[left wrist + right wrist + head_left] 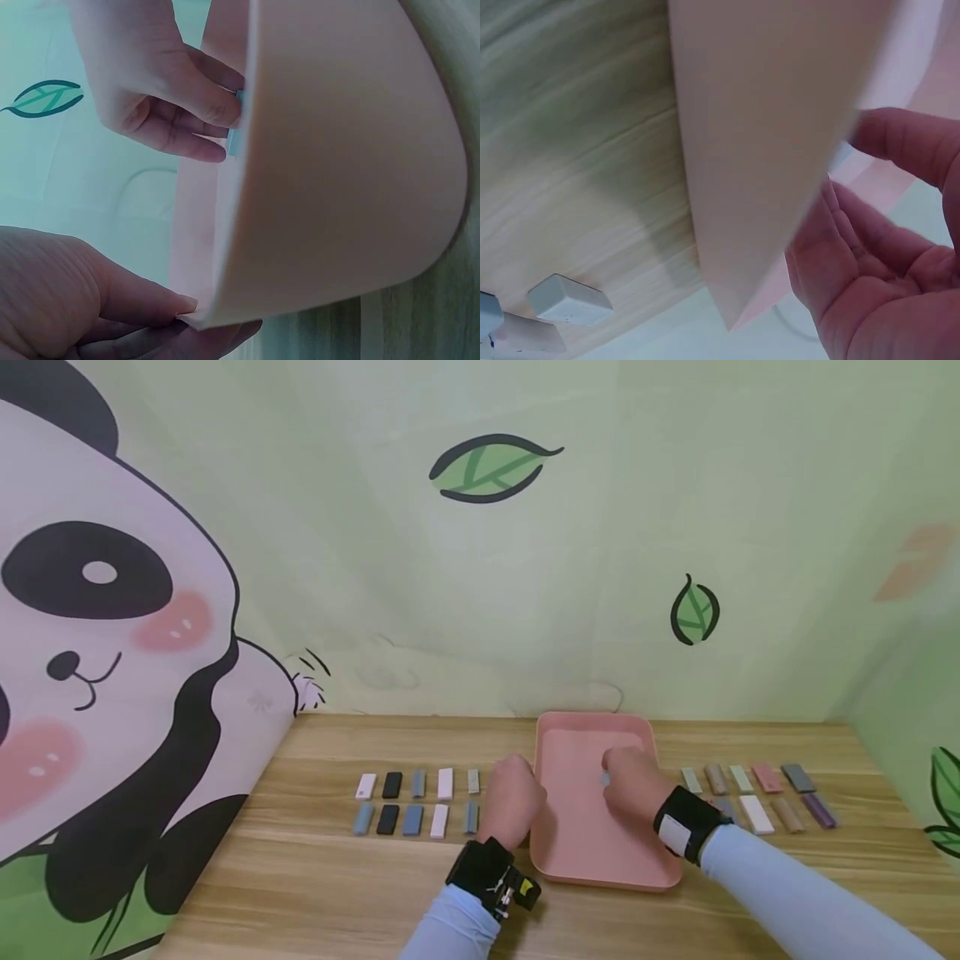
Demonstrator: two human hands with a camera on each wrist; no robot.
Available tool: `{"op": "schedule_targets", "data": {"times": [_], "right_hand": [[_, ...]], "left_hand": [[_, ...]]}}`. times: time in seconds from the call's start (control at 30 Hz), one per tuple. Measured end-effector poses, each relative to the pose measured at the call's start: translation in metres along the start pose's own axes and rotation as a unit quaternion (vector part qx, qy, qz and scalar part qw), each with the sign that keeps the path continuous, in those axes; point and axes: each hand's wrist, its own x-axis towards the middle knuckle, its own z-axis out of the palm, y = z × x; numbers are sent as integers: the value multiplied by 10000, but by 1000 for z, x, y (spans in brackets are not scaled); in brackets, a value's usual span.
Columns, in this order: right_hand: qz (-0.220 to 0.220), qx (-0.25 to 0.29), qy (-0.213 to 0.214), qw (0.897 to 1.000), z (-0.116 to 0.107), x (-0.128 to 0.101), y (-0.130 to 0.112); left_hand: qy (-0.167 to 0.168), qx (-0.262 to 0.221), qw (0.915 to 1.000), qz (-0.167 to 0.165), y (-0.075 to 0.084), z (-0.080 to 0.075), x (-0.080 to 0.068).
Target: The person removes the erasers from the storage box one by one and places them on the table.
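Note:
My left hand [513, 800] is at the left side of a pink tray [573, 864], and in the left wrist view its thumb and fingers pinch the rim. Inside the tray, toward its right side, my right hand [636, 785] holds a small blue-grey rectangular block [605, 778]. The left wrist view shows this block [234, 141] between the right thumb and fingers, partly hidden by the tray wall [337, 150]. In the right wrist view, the right fingers [829, 255] reach behind the tray wall, which covers most of the block.
Left of the tray, small blocks lie in two rows, among them a black block [387, 820] and a white block [439, 821]. More stand on the right, including a purple block [819, 811] and a pink block [767, 778]. A printed backdrop [360, 568] rises behind the wooden table [300, 893].

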Motion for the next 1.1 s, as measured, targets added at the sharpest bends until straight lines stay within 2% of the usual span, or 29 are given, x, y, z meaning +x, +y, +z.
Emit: {"op": "schedule_targets", "data": {"times": [0.1,0.23,0.37,0.47,0.6,0.73,0.9,1.1], "right_hand": [[-27,36,-97,9999,-1,-7,-3],[-161,107,-9,9998,-1,-13,-2],[-107,448,11,9989,-3,-18,4],[-24,824,68,9966,-13,-22,7],[-13,985,333,9946,-34,-28,11],[77,914,703,9933,-57,-36,20],[438,884,897,9911,-78,-53,37],[640,466,1069,9911,-78,-73,58]], "left_hand": [[-2,2,10000,10,0,1,-1],[-50,-13,10000,-39,1,3,-2],[-43,-116,9999,-39,0,5,-4],[-6,-195,9998,-5,-1,6,-6],[-2,-149,9999,-3,0,5,-7],[98,51,9999,43,0,5,-5],[72,-79,9999,-23,0,5,-4],[-40,-301,9995,-128,1,4,-6]]}}
